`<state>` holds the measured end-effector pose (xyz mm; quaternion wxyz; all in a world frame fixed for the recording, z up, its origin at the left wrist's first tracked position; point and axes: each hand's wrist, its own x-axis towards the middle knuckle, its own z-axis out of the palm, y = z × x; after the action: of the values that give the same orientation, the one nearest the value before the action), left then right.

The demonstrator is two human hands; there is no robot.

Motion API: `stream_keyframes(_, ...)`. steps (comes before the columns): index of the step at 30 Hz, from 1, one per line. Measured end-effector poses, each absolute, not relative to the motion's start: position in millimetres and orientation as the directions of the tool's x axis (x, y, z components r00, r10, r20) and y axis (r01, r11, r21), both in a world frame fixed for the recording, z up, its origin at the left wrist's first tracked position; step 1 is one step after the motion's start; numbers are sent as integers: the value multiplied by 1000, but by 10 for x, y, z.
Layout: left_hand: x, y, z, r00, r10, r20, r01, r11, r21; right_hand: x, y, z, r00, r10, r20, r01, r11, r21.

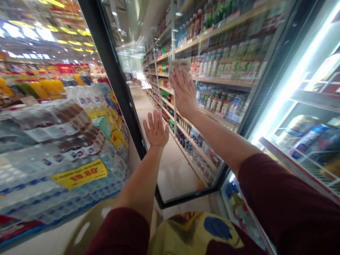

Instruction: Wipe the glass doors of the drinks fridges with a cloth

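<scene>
In the head view, a glass cooler door (172,173) with a black frame stands open before me. My right hand (184,94) presses a pale, crumpled cloth (179,64) against the upper middle of the glass, fingers stretched over it. Lower and to the left, near the black frame edge, my left hand (156,130) is spread with its palm toward the pane and holds nothing; it appears to rest on the glass. Shelves of bottles show in the pane.
Cooler shelves (276,148) holding cans lie close on my right, beside a bright light strip (289,78). To my left rise stacked packs of bottled drinks (53,131) with a yellow price sign (81,173). An olive-coloured plastic object (89,223) sits low at my left.
</scene>
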<state>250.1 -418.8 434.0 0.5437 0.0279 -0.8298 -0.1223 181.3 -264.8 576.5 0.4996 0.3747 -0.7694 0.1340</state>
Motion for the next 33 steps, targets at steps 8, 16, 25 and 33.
stream_keyframes(8,2446,-4212,4336,-405,-195,893,91,963,252,1651,-2518,5809,-176,-428,886,-724,666,178)
stream_keyframes(16,2400,-4242,4330,-412,-186,892,76,969,237,1565,-2392,5570,-195,-486,852,-751,633,189)
stream_keyframes(25,2323,-4295,4329,-416,-187,890,59,971,232,1465,-2265,5527,-242,-319,916,-742,670,37)
stream_keyframes(33,2269,-4325,4324,-417,-188,889,40,974,225,1157,-2010,5723,-200,-205,958,-722,692,-3)
